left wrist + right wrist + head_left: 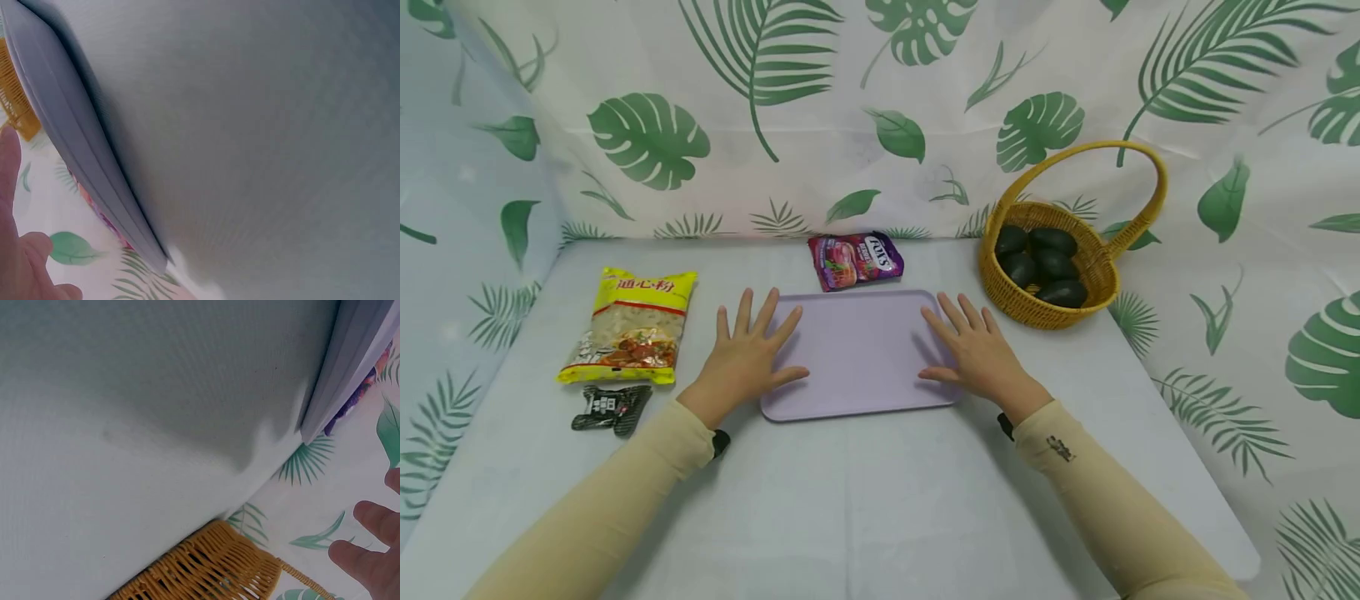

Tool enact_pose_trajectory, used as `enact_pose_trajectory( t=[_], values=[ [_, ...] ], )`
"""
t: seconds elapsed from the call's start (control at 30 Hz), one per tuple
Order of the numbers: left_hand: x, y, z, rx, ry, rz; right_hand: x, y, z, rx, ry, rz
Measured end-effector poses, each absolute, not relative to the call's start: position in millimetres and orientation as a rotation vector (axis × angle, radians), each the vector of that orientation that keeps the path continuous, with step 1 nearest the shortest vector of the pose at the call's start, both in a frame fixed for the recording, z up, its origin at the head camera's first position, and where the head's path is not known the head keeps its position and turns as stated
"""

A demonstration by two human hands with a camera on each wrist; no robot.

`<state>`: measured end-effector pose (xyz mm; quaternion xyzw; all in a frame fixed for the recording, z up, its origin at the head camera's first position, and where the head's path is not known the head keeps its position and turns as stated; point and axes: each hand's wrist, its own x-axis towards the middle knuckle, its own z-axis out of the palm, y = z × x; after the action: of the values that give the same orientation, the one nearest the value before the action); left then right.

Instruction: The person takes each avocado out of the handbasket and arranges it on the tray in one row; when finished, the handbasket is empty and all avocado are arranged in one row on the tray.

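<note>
Here, two bare hands, fingers straight and spread wide, grips unclosed and holding nothing: left hand (741, 362) at the left end of the tray (857, 358), right hand (990, 364) at its right end; whether any fingertip touches it cannot be told. Just beyond the tray's far edge, one red-and-purple pouch (853, 262) marked FOX'S, lying aslant. Beyond the right hand, one woven yellow-brown basket (1022, 310), upright, with a tall arched handle, containing several dark oval fruits (1054, 265). Left of the left hand, one yellow bag (634, 323) with a clear window and red stripes; just below it, one small black packet (612, 408). All stand on a white-covered table (865, 500); behind, a leaf-print cloth (775, 192). Tray: pale lilac, rectangular, rounded corners, low rim, flat on the table between the hands, its middle bare, finger shadows at both ends. Partly covered: the tray's two ends, by the hands. In the wrist views, fingers and basket are cut off by the frame, and the pouch shows only as a sliver past the tray's rim. Print on the black packet: too small to read.
</note>
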<state>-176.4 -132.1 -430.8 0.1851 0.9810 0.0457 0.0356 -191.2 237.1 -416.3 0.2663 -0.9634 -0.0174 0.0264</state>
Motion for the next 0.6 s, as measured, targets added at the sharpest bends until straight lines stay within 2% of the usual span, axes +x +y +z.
enact_pose_trajectory(
  t=[0.33,0.6],
  values=[
    [-175,-131,-431,0.565,2.971,0.316,-189,236,-418,0.827,-2.989,-0.053],
    [-178,-147,-428,0.179,2.768,0.874,-196,253,-404,0.775,-2.924,0.120]
  ],
)
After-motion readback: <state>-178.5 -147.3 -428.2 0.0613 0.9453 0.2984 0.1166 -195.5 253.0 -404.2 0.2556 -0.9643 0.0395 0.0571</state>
